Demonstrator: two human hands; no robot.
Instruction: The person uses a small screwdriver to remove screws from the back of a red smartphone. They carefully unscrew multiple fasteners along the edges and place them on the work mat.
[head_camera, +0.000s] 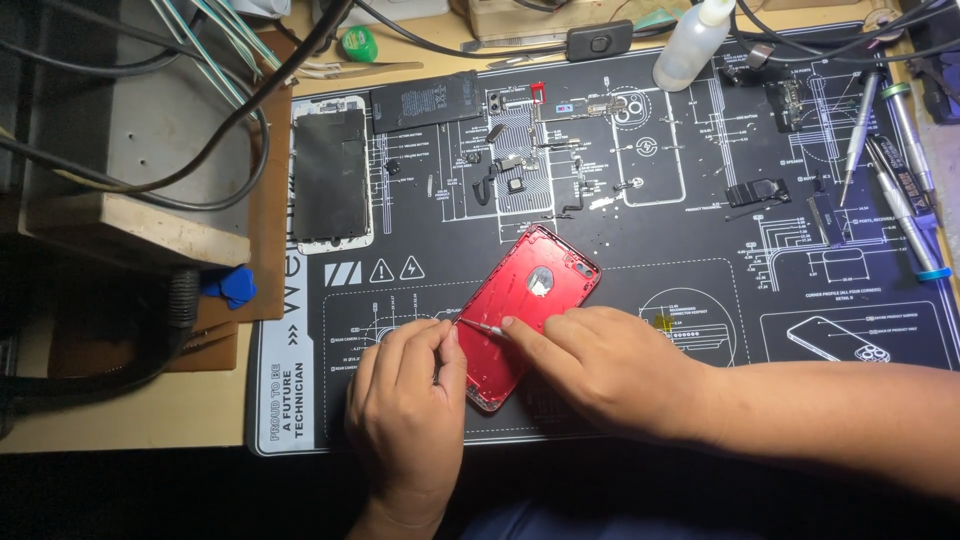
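A red phone housing (530, 300) lies inside-up and tilted on the black repair mat (700, 290). My left hand (410, 410) pinches a thin metal tool (480, 327) whose tip rests on the housing's left edge. Across from it, my right hand (610, 365) lies on the housing's lower part, its index finger pressing beside the tool's tip. The housing's near end is hidden under both hands.
A phone screen (330, 175) and a black battery (425, 102) lie at the mat's far left, with small loose parts (520, 160) beside them. Screwdrivers (900, 190) rest at the right. A white squeeze bottle (690, 45), cables and blue picks (232, 287) sit around the edges.
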